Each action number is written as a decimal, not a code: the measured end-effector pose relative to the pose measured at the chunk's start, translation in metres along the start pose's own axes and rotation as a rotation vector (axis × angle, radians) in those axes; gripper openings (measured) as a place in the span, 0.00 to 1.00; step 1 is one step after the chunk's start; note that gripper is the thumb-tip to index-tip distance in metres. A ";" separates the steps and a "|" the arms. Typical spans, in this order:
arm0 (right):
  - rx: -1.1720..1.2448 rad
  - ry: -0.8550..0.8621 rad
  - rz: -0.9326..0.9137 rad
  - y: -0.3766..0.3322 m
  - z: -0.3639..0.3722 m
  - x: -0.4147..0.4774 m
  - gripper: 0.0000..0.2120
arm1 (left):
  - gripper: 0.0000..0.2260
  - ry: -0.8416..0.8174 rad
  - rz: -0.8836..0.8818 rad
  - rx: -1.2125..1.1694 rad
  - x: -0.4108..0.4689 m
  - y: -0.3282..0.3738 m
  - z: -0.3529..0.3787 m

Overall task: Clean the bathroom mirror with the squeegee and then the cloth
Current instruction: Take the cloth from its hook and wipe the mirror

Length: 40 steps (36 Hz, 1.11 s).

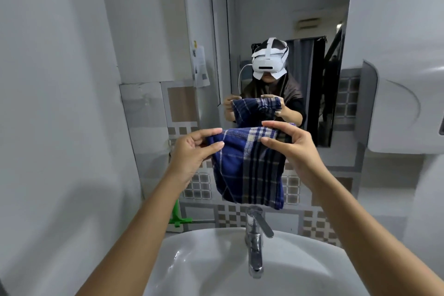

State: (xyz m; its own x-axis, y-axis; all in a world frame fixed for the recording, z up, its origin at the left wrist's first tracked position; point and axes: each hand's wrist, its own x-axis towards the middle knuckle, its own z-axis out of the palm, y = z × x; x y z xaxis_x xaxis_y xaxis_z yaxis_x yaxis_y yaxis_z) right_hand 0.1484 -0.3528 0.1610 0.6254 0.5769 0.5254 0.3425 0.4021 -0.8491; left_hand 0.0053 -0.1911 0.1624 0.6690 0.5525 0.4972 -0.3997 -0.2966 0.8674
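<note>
A blue checked cloth (249, 170) hangs in front of me above the sink, a little short of the mirror (276, 7). My left hand (192, 151) pinches its upper left edge between thumb and fingers. My right hand (293, 144) pinches its upper right edge. The cloth is partly folded and droops down toward the tap. The mirror reflects both hands, the cloth and a person wearing a white headset. A green squeegee (177, 216) leans against the tiled wall at the left, behind the sink.
A white sink (192, 259) lies below with a chrome tap (254, 243) at its middle. A white dispenser (403, 113) hangs on the right wall. A paper notice (199, 65) is stuck left of the mirror. Plain walls close in on both sides.
</note>
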 end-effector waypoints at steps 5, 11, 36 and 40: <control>0.020 0.026 -0.005 -0.006 -0.014 0.015 0.16 | 0.15 0.008 0.044 0.014 0.025 -0.002 0.003; -0.098 0.091 -0.082 -0.018 -0.016 0.049 0.14 | 0.15 -0.028 0.225 0.163 0.069 0.006 0.004; -0.411 0.324 -0.582 -0.224 0.021 0.327 0.10 | 0.29 0.124 1.000 0.863 0.358 0.186 0.014; -0.480 0.328 -0.603 -0.220 0.018 0.340 0.10 | 0.30 0.202 1.052 0.998 0.368 0.184 0.012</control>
State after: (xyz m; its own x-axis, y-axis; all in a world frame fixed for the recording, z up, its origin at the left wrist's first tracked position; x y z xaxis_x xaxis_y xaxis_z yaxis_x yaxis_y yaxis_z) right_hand 0.2729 -0.2320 0.5276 0.3860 0.0940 0.9177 0.8988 0.1860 -0.3970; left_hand 0.1854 -0.0520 0.5053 0.2180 -0.1829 0.9587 0.0093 -0.9819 -0.1894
